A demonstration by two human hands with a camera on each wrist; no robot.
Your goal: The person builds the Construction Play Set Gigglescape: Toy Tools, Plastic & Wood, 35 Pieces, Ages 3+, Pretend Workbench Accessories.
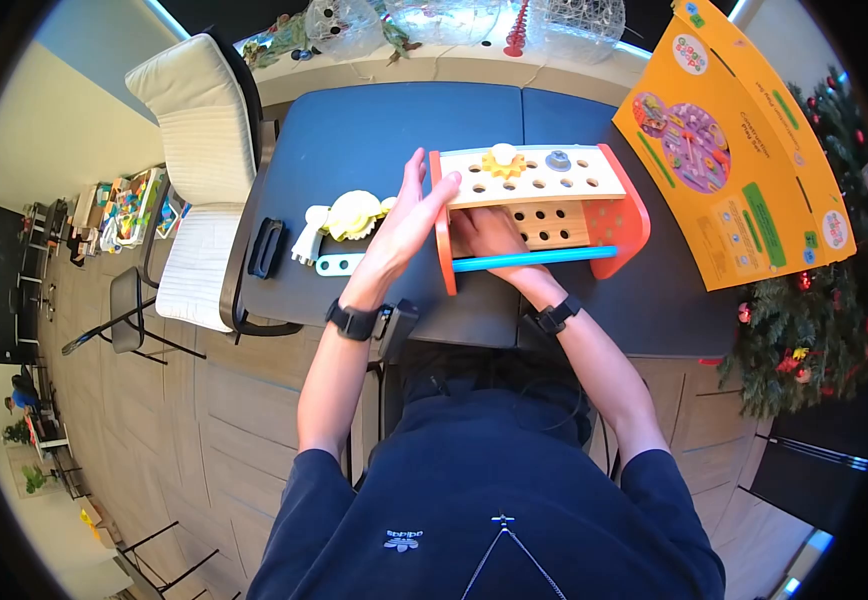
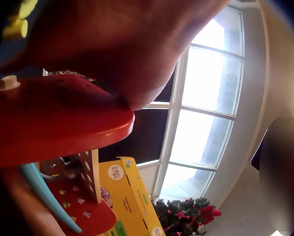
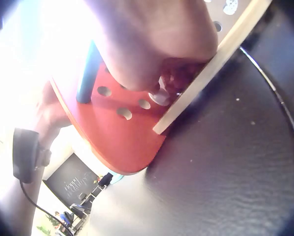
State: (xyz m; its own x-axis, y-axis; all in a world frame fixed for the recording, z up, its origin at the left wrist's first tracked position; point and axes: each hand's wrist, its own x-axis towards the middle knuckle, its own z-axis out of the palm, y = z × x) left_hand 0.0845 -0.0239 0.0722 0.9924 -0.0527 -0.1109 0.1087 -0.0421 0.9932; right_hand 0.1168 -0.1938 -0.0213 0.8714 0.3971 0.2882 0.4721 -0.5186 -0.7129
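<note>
A toy workbench (image 1: pixel 544 175) with a perforated cream top, red-orange side panels and a blue bar stands on the table. My left hand (image 1: pixel 405 225) lies against its left side panel (image 2: pixel 63 123), fingers extended and thumb at the upper edge. On that panel's outer face, a pale peg end (image 2: pixel 9 82) sticks out. Under the top, my right hand (image 1: pixel 494 238) reaches inside past the bar, fingertips partly hidden. There its curled fingers pinch a small whitish piece (image 3: pixel 161 96) beside the panel. On top sit a yellow gear (image 1: pixel 503 165) and a grey-blue nut (image 1: pixel 558 160).
Left of the workbench lie pale yellow toy pieces (image 1: pixel 354 215), a light-blue perforated strip (image 1: pixel 339 264) and a black tray-like piece (image 1: pixel 267 248). A yellow box (image 1: pixel 744 150) stands at the right. A chair (image 1: pixel 199 180) is at the table's left side.
</note>
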